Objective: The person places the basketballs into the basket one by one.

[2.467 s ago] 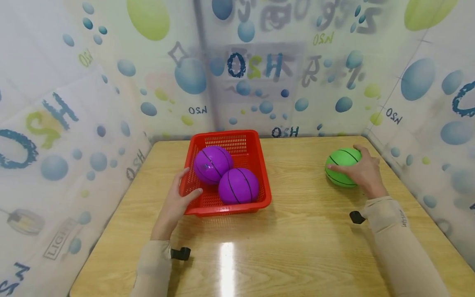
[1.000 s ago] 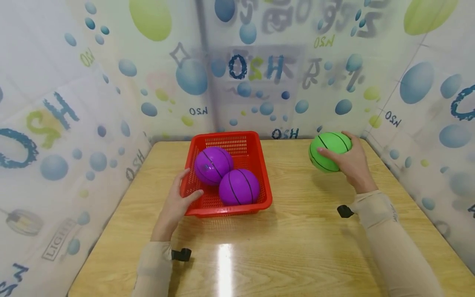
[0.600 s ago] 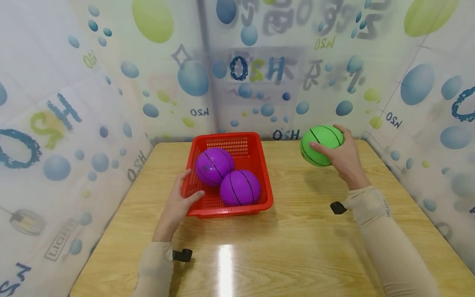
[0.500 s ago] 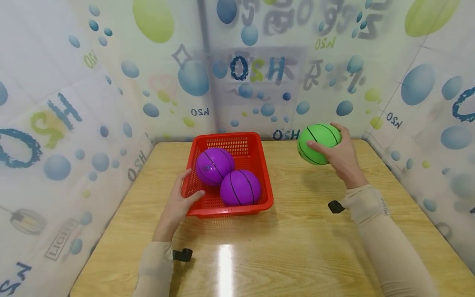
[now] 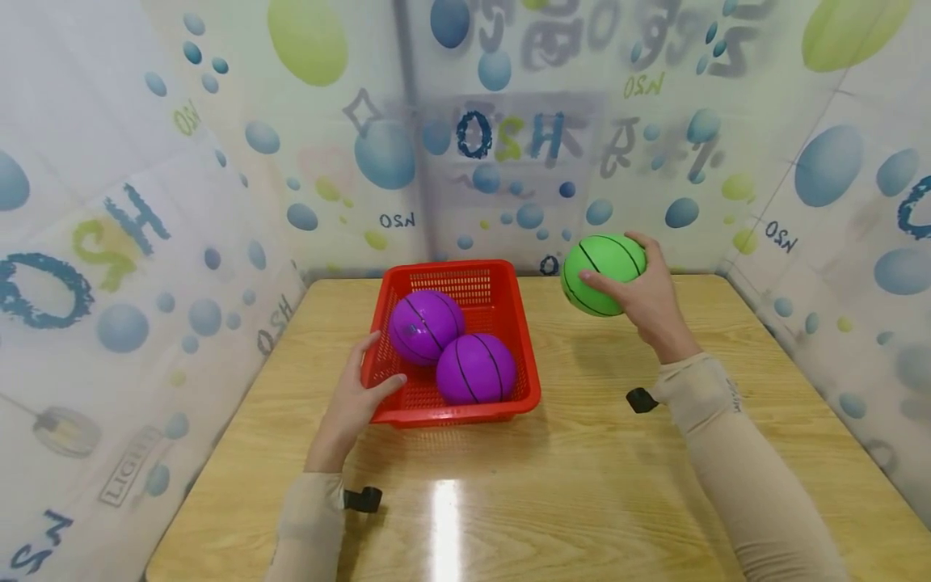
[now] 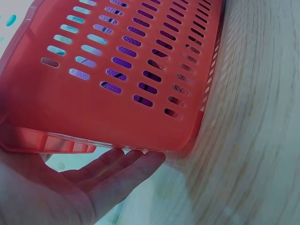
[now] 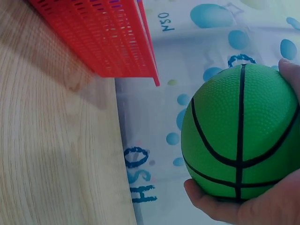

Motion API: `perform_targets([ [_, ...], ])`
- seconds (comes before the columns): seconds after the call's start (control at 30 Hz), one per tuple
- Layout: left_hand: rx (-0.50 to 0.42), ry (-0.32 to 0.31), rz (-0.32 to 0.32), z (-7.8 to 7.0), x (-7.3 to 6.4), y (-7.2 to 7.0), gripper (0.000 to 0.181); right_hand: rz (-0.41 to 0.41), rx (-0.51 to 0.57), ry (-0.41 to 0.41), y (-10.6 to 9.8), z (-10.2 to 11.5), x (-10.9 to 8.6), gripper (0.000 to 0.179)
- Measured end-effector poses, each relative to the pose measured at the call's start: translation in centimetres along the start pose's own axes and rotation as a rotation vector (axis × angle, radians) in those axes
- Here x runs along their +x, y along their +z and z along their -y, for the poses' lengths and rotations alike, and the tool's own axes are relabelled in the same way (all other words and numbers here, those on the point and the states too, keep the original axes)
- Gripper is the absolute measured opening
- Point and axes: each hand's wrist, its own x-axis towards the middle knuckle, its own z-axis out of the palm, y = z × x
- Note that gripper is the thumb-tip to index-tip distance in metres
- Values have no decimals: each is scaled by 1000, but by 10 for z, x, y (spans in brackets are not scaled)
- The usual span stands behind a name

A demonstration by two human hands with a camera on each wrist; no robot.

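Note:
A red plastic basket (image 5: 529,372) with slotted walls stands on the table, two purple mini basketballs (image 5: 427,326) (image 5: 476,369) inside it. My left hand (image 5: 356,404) holds the basket's left edge near the front corner. Its thumb lies over the rim, and in the left wrist view the fingers (image 6: 126,180) rest along the outside of the wall. Up in the air right of the basket, my right hand (image 5: 650,303) grips a green mini basketball (image 5: 607,263) with black lines. Thumb and fingers spread around the ball, which the right wrist view shows apart from the basket.
The light wooden table (image 5: 582,485) reflects a bright streak of light near its front. White curtains (image 5: 509,202) printed with bubbles and letters enclose it at the back and both sides. Each wrist carries a small black device (image 5: 364,499).
The green mini basketball has been lifted off the right side of the table by my right hand and carried left toward the basket. My left hand stays at the basket's edge.

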Motion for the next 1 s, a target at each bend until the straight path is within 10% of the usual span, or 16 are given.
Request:
perform_targets([
  [1.0, -21, 12, -13, 5, 3, 0, 87, 124, 47, -113, 63, 24, 16, 110],
])
